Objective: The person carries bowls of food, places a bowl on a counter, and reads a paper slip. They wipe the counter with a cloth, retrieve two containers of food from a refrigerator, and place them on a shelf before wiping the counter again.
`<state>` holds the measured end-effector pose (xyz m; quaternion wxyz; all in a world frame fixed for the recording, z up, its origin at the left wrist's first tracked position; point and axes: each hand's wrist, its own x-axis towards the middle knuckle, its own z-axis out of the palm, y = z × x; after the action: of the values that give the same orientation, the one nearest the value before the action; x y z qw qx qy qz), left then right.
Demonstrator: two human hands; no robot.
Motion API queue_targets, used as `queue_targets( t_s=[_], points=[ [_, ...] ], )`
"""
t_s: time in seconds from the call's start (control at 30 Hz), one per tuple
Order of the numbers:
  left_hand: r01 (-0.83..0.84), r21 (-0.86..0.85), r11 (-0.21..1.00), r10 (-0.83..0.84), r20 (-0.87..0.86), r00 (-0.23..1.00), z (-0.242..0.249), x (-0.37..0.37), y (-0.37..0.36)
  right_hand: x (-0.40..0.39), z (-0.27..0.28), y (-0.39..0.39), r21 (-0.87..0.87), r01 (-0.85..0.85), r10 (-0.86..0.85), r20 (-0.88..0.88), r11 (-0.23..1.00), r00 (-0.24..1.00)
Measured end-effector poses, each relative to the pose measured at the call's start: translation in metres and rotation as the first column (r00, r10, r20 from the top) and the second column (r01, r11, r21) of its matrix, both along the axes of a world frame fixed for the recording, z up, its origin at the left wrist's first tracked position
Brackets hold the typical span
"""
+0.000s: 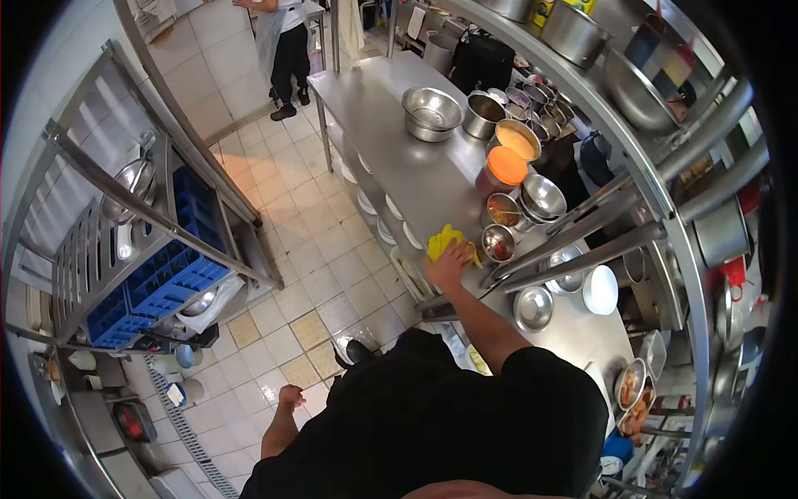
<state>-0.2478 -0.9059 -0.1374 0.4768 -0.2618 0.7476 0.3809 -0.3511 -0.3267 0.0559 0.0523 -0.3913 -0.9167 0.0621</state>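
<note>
The right hand [450, 260] is lying over a yellow cloth [445, 241] and touching it; whether this grip is closed on the cloth, I cannot tell. The yellow cloth is resting, bunched, on the steel counter [366, 93] near its floor-side edge. The left hand [291, 397] is hanging above the tiled floor [295, 283], well apart from the counter, its grip loosely open with the fingers partly bent.

Near the cloth, a small steel bowl [498, 243] is holding red contents. Just beside it, a food container [502, 209] is standing with a utensil in it. Beyond these, an orange-lidded container [507, 166] is standing beside a pot of orange liquid [516, 140]. A wide steel bowl [432, 109] is sitting farther along the counter.

Blue crates [179, 281] are standing under a slatted steel shelf [89, 262] on the left. Another person [288, 51] is standing beyond the counter's far end.
</note>
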Motion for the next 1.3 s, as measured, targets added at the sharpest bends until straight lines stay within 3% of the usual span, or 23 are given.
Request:
queue_targets(
  t_s=[0.03,0.07,0.13,0.23,0.3,0.37,0.4,0.43,0.5,0.53,0.57,0.63,0.67,0.7,0.77,0.83,0.9,0.97,1.03,1.1,1.13,1.23,1.3],
  points=[
    [-0.108,-0.038,0.993,0.11,0.038,0.993,0.012,-0.013,-0.014,-0.017,-0.008,-0.006,-0.012,-0.002,0.001,-0.056,1.0,0.998],
    [0.525,-0.085,0.847,-0.52,-0.338,0.784,-0.039,-0.016,-0.044,-0.028,-0.015,0.0,-0.013,-0.005,0.003,-0.123,1.0,0.992],
    [0.493,0.055,0.868,-0.433,-0.402,0.807,-0.019,-0.034,-0.037,-0.055,-0.018,0.006,-0.009,-0.032,0.03,-0.189,0.999,0.982],
    [0.419,0.111,0.901,-0.364,-0.334,0.87,-0.006,-0.062,-0.003,-0.097,-0.012,0.01,-0.002,-0.096,0.094,-0.166,0.995,0.982],
    [0.162,0.151,0.975,-0.133,-0.183,0.974,-0.01,-0.083,0.017,-0.132,-0.007,0.012,-0.001,-0.119,0.118,-0.135,0.993,0.984],
    [0.427,0.111,0.897,-0.38,-0.299,0.875,-0.037,-0.113,0.027,-0.171,-0.01,0.02,-0.006,-0.158,0.156,-0.121,0.987,0.98],
    [0.457,0.071,0.886,-0.419,-0.295,0.858,-0.037,-0.131,0.039,-0.19,-0.013,0.025,-0.006,-0.177,0.175,-0.119,0.984,0.977],
    [0.188,0.044,0.981,-0.185,-0.069,0.98,0.004,-0.157,0.075,-0.206,-0.017,0.029,0.01,-0.2,0.2,-0.114,0.98,0.973],
    [0.392,-0.028,0.92,-0.383,-0.286,0.878,0.009,-0.197,0.102,-0.245,-0.02,0.039,0.047,-0.256,0.26,-0.106,0.965,0.96],
    [0.364,0.013,0.931,-0.343,-0.303,0.889,0.055,-0.225,0.128,-0.264,-0.02,0.042,0.047,-0.279,0.282,-0.097,0.959,0.954],
    [0.423,-0.019,0.906,-0.408,-0.304,0.861,0.055,-0.252,0.135,-0.281,-0.02,0.043,0.045,-0.302,0.305,-0.087,0.952,0.948],
    [0.43,-0.025,0.903,-0.407,-0.375,0.833,-0.02,-0.303,0.124,-0.312,-0.017,0.047,0.0,-0.354,0.352,-0.099,0.935,0.931],
    [0.418,-0.017,0.908,-0.388,-0.411,0.825,-0.015,-0.326,0.135,-0.326,-0.014,0.049,-0.044,-0.386,0.378,-0.123,0.921,0.917],
    [0.4,-0.011,0.917,-0.361,-0.453,0.815,-0.006,-0.362,0.149,-0.343,-0.013,0.049,-0.083,-0.426,0.411,-0.151,0.901,0.899],
    [0.574,-0.138,0.807,-0.554,-0.515,0.655,0.106,-0.427,0.21,-0.378,-0.018,0.051,-0.14,-0.448,0.429,-0.149,0.883,0.891],
    [0.427,-0.356,0.831,-0.553,-0.45,0.701,0.154,-0.484,0.281,-0.41,-0.023,0.053,-0.211,-0.463,0.438,-0.156,0.861,0.885],
    [0.484,-0.228,0.845,-0.453,-0.787,0.419,0.155,-0.525,0.319,-0.439,-0.029,0.057,-0.29,-0.464,0.435,-0.161,0.837,0.886],
    [0.628,-0.262,0.732,-0.511,-0.822,0.253,0.201,-0.56,0.378,-0.462,-0.021,0.059,-0.427,-0.403,0.388,-0.126,0.809,0.913],
    [0.687,-0.383,0.617,-0.525,-0.851,-0.004,0.209,-0.588,0.43,-0.486,-0.018,0.062,-0.538,-0.319,0.299,-0.126,0.78,0.946],
    [0.676,-0.522,0.52,-0.508,-0.825,-0.247,0.206,-0.614,0.476,-0.509,-0.061,0.079,-0.637,-0.359,0.144,-0.364,0.682,0.92],
    [0.698,-0.526,0.487,-0.53,-0.813,-0.243,0.208,-0.625,0.494,-0.52,-0.077,0.086,-0.674,-0.389,0.05,-0.464,0.627,0.884],
    [0.736,-0.485,0.472,-0.489,-0.839,-0.239,0.187,-0.656,0.524,-0.534,-0.041,0.092,-0.8,-0.598,-0.359,-0.576,0.06,0.734],
    [0.728,-0.482,0.487,-0.461,-0.85,-0.254,0.176,-0.678,0.528,-0.554,-0.068,0.105,-0.794,-0.607,-0.366,-0.555,-0.037,0.747]
  ],
)
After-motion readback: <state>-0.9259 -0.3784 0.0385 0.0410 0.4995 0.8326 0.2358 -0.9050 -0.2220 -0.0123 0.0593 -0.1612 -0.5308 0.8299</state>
